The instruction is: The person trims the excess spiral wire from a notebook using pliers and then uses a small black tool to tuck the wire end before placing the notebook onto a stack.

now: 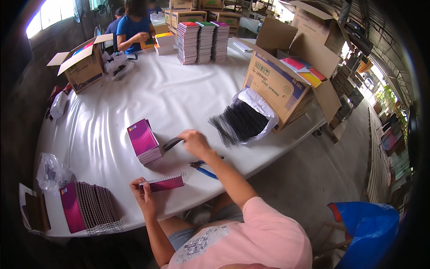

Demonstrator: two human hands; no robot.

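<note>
Close to the table's near edge, my left hand (144,190) grips a purple notebook (166,183) by its left end. A wire coil (180,175) runs along the notebook's upper edge, and its loose end sticks out past the right corner. My right hand (196,142) is closed on a dark narrow strip (172,143), blurred, whose far end points left beside a stack of purple notebooks (144,142). What kind of thing the strip is, I cannot tell. Under my right forearm lie blue-handled pliers (204,169).
Black spiral coils (239,123) spill from a white bag right of my hand. Behind them stands an open carton (275,92). Coil-bound notebooks (87,206) stand at the near left. Tall notebook stacks (204,42) and another person (134,33) are at the far side.
</note>
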